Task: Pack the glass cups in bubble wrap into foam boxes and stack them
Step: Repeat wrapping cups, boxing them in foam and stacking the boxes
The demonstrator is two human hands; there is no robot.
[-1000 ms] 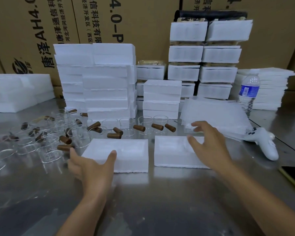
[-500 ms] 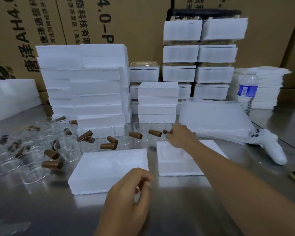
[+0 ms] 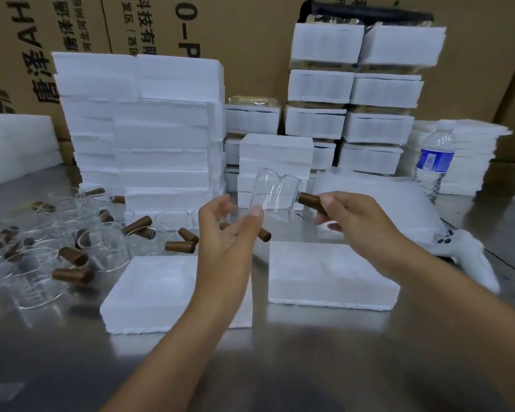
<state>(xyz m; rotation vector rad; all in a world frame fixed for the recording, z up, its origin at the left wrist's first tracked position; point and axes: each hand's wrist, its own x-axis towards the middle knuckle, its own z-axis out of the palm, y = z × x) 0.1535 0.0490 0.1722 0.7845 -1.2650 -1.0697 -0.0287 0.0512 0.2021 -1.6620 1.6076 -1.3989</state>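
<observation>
A clear glass cup [image 3: 275, 191] with a brown wooden handle [image 3: 308, 200] hangs tilted in the air above the table's middle. My right hand [image 3: 357, 224] pinches that handle. My left hand [image 3: 226, 242] is raised just left of the cup, its thumb tip against the glass's lower edge and its fingers loosely curved. Below the hands lie two low white foam boxes, one on the left [image 3: 155, 292] and one on the right [image 3: 327, 278]. A pile of bubble wrap sheets [image 3: 369, 197] lies behind the right box.
Several loose glass cups [image 3: 107, 248] with brown handles crowd the steel table [image 3: 72, 352] at the left. Tall foam box stacks [image 3: 149, 129] and packed stacks [image 3: 354, 84] line the back. A water bottle [image 3: 434, 162], foam sheets [image 3: 473, 156] and a white controller [image 3: 470, 257] sit right.
My right hand has taken a cup from the row by its handle and lifted it. My left hand rose from the near edge of the left box up to the cup.
</observation>
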